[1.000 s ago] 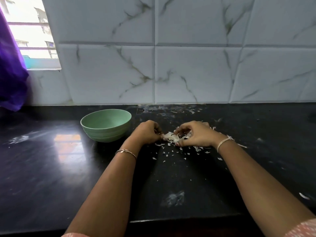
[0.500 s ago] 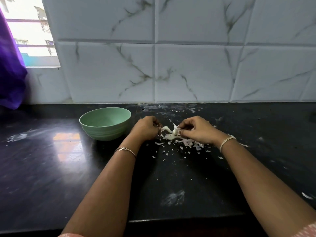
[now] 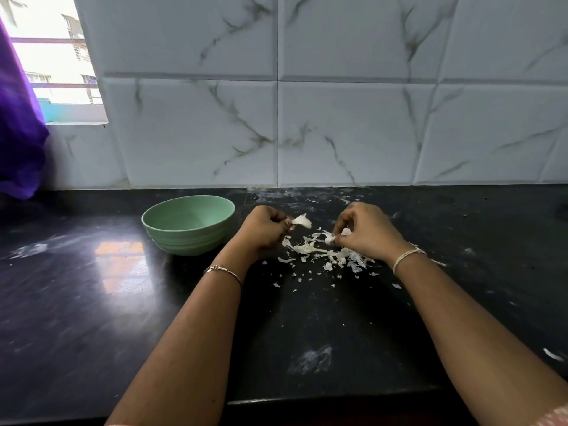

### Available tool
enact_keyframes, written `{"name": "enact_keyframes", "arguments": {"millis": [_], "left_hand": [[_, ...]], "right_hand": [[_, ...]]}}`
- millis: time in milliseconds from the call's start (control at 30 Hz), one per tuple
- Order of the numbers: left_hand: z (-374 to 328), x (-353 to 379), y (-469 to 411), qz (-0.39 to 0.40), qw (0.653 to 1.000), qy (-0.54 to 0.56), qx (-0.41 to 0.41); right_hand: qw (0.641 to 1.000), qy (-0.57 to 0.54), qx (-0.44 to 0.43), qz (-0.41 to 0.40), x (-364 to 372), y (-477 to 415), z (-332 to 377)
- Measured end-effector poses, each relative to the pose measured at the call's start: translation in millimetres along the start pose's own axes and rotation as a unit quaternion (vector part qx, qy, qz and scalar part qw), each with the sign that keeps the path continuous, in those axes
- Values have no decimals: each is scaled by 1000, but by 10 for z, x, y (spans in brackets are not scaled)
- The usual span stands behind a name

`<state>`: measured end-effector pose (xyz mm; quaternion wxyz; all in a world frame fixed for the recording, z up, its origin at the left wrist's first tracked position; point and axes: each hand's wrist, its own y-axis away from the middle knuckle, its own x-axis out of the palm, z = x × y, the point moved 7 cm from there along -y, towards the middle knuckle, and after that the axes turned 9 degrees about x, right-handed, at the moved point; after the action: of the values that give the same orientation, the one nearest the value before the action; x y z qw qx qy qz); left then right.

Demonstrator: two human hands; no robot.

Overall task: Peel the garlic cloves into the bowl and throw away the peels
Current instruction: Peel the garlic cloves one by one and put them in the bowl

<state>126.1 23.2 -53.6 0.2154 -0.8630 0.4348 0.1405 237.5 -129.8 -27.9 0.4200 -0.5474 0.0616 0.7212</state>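
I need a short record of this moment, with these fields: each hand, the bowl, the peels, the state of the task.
left hand: pinches a white garlic piece above the counter, right of the bowl
right hand: pinches a small white scrap just above the peels
bowl: green, upright, left of both hands; nothing visible inside
peels: loose pile and scattered flakes on the counter, near the hands
task state: peeling in progress; peels not yet thrown away

Left hand [image 3: 264, 230] pinches clove [image 3: 302, 221]; right hand [image 3: 367, 233], garlic bit [image 3: 330, 239].
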Motion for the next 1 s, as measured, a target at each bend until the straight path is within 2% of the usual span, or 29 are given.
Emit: {"name": "enact_keyframes", "arguments": {"millis": [133,267,333,367,400,433,500,533,567,767,1000], "left_hand": [[-55,74,62,23,997,75,-20],[-61,130,101,34,991,112,-60],[-69,146,115,34,988,130,-72],[-78,155,118,34,987,142,-72],[-88,165,124,34,985,154,-71],[-99,172,126,33,983,165,-69],[-112,185,129,26,980,184,-65],[-118,191,129,21,979,190,-65],[-123,193,130,16,979,193,-64],[-116,234,125,28,990,124,-54],[-133,219,101,21,993,118,-19]], "right_hand": [[999,-42,-8,-11,-43,3,24],[999,-19,-15,22,59,-17,8],[1000,-7,-8,-8,20,-21,10],[999,-21,0,-24,-8,-24,15],[997,-79,15,-21,-10,-29,7],[983,-179,38,5,9,-30,3],[907,-398,92,103,129,1,48],[870,-459,112,139,188,22,76],[855,-481,119,154,229,24,91],[864,-483,108,96,222,24,82],[874,-473,102,42,140,20,54]]}}
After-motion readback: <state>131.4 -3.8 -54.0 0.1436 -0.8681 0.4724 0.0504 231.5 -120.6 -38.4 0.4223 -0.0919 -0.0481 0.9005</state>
